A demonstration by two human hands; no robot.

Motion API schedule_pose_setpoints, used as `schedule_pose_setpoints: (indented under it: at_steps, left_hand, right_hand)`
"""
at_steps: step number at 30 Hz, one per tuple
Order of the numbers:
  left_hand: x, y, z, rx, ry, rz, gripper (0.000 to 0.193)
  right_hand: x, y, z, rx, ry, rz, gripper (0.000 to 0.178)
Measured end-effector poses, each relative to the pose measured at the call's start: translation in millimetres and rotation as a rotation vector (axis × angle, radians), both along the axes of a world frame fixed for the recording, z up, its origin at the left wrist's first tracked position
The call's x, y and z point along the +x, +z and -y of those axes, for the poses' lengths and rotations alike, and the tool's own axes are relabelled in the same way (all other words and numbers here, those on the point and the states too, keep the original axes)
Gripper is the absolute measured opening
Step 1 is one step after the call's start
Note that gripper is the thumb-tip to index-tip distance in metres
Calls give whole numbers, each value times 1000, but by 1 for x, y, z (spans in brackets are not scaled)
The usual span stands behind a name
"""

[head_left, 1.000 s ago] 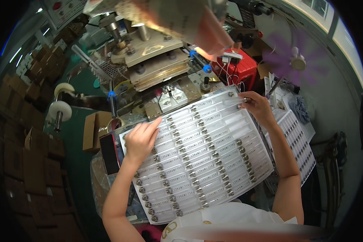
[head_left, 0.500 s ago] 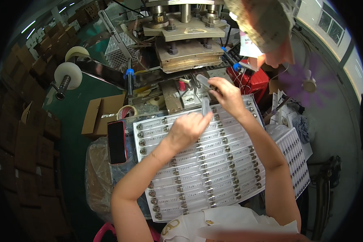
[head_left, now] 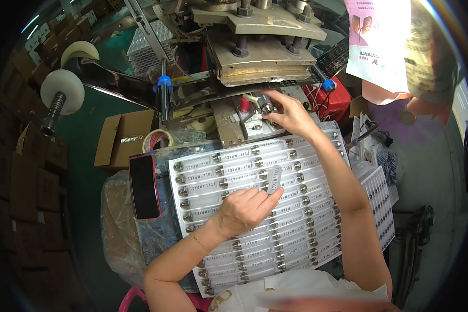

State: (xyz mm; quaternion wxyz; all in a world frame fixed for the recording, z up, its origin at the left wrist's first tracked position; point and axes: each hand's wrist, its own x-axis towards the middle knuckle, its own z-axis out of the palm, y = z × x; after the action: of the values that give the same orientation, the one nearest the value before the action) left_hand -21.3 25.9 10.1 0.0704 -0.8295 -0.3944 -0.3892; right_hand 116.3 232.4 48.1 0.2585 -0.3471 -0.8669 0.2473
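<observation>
The left hand (head_left: 243,209) pinches one clear tube (head_left: 275,179) above the tube tray (head_left: 317,229). The right hand (head_left: 288,112) grips another metal-capped tube (head_left: 265,107) at the press fixture (head_left: 255,125)

Both forearms are bare, a thin bracelet (head_left: 197,240) on the left wrist, white garment (head_left: 296,291) below.

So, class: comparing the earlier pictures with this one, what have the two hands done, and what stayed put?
The right hand left the tray's far corner and reached forward to the press, setting a tube on its fixture. The left hand lifted one tube off the tray in its fingers. The tray and the phone stayed put.
</observation>
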Motion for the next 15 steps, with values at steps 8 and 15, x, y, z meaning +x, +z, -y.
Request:
schedule_pose_setpoints:
  at_steps: [8, 15]
  left_hand:
    - [-1, 0, 0, -15, 4, 28, 33]
    - [-1, 3, 0, -29, 7, 56, 34]
  right_hand:
    - [2, 1, -5, 3, 54, 16, 58]
    - [1, 1, -5, 34, 70, 27, 59]
